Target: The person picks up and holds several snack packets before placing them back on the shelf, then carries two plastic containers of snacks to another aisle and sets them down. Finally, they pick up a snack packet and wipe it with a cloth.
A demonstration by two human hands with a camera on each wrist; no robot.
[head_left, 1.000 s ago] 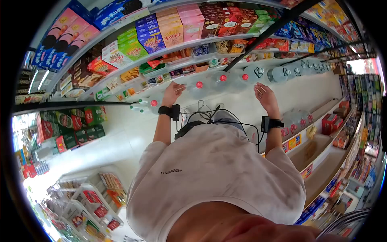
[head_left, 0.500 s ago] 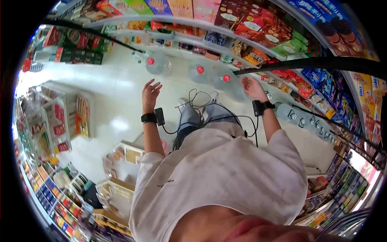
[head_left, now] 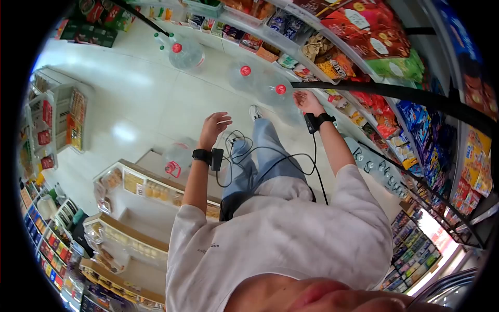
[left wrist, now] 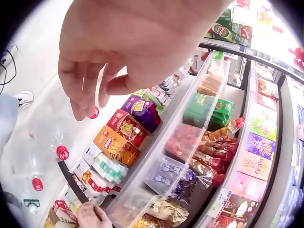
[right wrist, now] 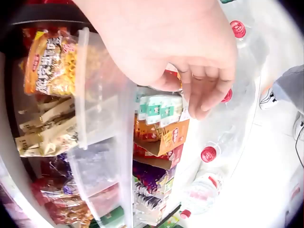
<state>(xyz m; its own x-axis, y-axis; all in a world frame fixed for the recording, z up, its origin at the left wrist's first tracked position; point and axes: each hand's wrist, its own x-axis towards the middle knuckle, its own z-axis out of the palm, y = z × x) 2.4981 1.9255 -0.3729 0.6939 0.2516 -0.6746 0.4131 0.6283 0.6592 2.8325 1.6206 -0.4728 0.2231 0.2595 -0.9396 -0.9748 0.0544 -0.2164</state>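
Beyond left hand (left wrist: 142,42), Pocky boxes (left wrist: 255,160).

water bottles (head_left: 244,73): clear plastic, red caps | floor (head_left: 130,104): glossy tile | snack packets (right wrist: 47,66): shiny foil

Three red-capped water jugs (head_left: 245,73) stand in a row on the floor (head_left: 140,104) along the far shelves (head_left: 291,49); a fourth jug (head_left: 176,153) sits nearer, at left. On the right, a line of dark-capped jugs (head_left: 370,164) numbers perhaps six, the lens distorting the count. Two hands show, the left hand (head_left: 213,125) and right hand (head_left: 305,101), and one white shoe (head_left: 254,111).
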